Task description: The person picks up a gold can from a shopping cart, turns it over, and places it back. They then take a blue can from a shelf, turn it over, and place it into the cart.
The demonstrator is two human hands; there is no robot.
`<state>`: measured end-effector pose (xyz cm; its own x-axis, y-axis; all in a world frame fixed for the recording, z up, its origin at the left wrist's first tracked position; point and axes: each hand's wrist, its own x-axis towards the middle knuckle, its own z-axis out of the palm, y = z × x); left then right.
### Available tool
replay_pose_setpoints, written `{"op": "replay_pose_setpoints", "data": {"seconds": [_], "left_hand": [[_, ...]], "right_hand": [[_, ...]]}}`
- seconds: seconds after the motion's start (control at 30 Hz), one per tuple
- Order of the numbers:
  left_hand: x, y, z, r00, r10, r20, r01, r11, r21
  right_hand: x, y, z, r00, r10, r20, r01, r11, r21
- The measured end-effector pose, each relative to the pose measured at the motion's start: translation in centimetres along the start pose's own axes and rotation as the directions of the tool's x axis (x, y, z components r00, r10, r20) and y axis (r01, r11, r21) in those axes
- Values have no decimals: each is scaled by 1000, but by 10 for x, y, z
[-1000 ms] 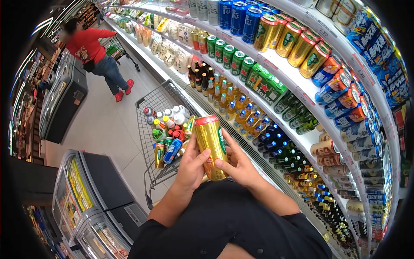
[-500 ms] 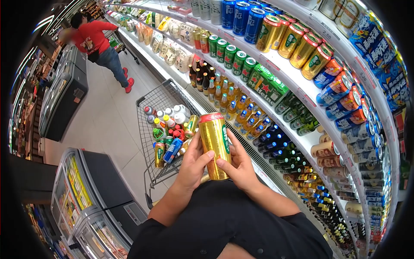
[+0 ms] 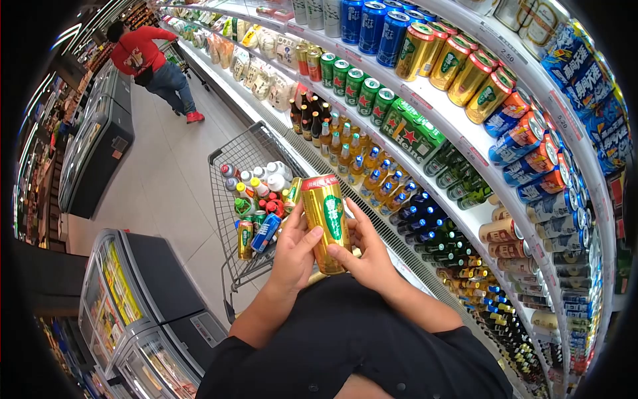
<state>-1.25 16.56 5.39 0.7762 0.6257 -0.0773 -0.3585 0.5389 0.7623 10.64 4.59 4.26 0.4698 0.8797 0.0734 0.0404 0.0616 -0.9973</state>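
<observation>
A tall gold can (image 3: 325, 223) with a red top band and a green label is held upright, slightly tilted, in front of my body. My left hand (image 3: 295, 251) wraps its left side, the thumb lying across the front. On the other side my right hand (image 3: 367, 249) has its thumb on the can's lower front and its fingers behind the right edge. Just beyond them stands a wire shopping cart (image 3: 229, 199) holding several bottles and cans, among them a blue can (image 3: 266, 231) and a gold can (image 3: 245, 240).
Curved shelves (image 3: 425, 93) of cans and bottles run along the right. Freezer cabinets (image 3: 156, 272) stand at the left. Farther up the aisle, a person in a red top (image 3: 141, 53) is beside another cart (image 3: 174, 56).
The gold can has turned so that its green label faces me more, and it has shifted slightly left. The person in red has moved farther up the aisle.
</observation>
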Motion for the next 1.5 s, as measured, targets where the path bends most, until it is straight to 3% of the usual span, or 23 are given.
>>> {"op": "replay_pose_setpoints", "data": {"seconds": [0.07, 0.17, 0.37, 0.5, 0.6, 0.67, 0.7, 0.77, 0.9, 1.0, 1.07, 1.2, 1.37, 1.5], "left_hand": [[2, 0, -3, 999, -4, 34, 5, 999, -50], [1, 0, -3, 1000, 8, 21, -8, 1000, -13], [1, -3, -6, 1000, 9, 19, -9, 1000, -24], [1, -3, -6, 1000, -8, 23, 9, 999, -47], [0, -4, -5, 996, -22, 81, 26, 998, -51], [-3, -3, -1, 1000, -28, 9, 28, 998, 61], [-3, -3, -3, 1000, -27, 10, 26, 998, 62], [-4, -4, -8, 999, -28, 15, 26, 993, 119], [-4, 2, 0, 998, 52, -27, -49, 994, 99], [-4, 7, -5, 999, 29, -29, -28, 1000, 7], [-3, 10, -7, 1000, 13, 15, -12, 999, -37], [-3, 10, -7, 1000, 32, -2, -32, 999, -23], [-4, 8, -7, 1000, 11, -7, -11, 999, 31], [-4, 5, -9, 1000, -18, -16, 18, 1000, 19]], "right_hand": [[4, -2, -5, 988, 113, 102, -128, 980, 150], [6, 3, -3, 987, 74, 140, -107, 963, 248], [7, 4, -4, 980, 68, 187, -118, 955, 273], [4, 1, 0, 989, 59, 136, -95, 958, 269], [-1, 1, 2, 994, 72, 78, -84, 984, 160], [-2, -1, 3, 999, 19, 45, -17, 998, -52], [-3, -1, 3, 999, 17, 45, -15, 999, -51], [-4, -1, 4, 996, -82, 38, 89, 956, -281], [-4, -1, 6, 994, -104, 32, 108, 957, -271], [-1, 2, 3, 994, -22, 111, 40, 985, -169], [1, 12, 3, 976, 79, 201, -112, 981, 160], [2, 15, 1, 965, 14, 263, -71, 975, 209], [0, 2, -3, 948, 157, 278, -236, 931, 280], [-4, 5, 0, 964, 148, 220, -200, 951, 235]]}}
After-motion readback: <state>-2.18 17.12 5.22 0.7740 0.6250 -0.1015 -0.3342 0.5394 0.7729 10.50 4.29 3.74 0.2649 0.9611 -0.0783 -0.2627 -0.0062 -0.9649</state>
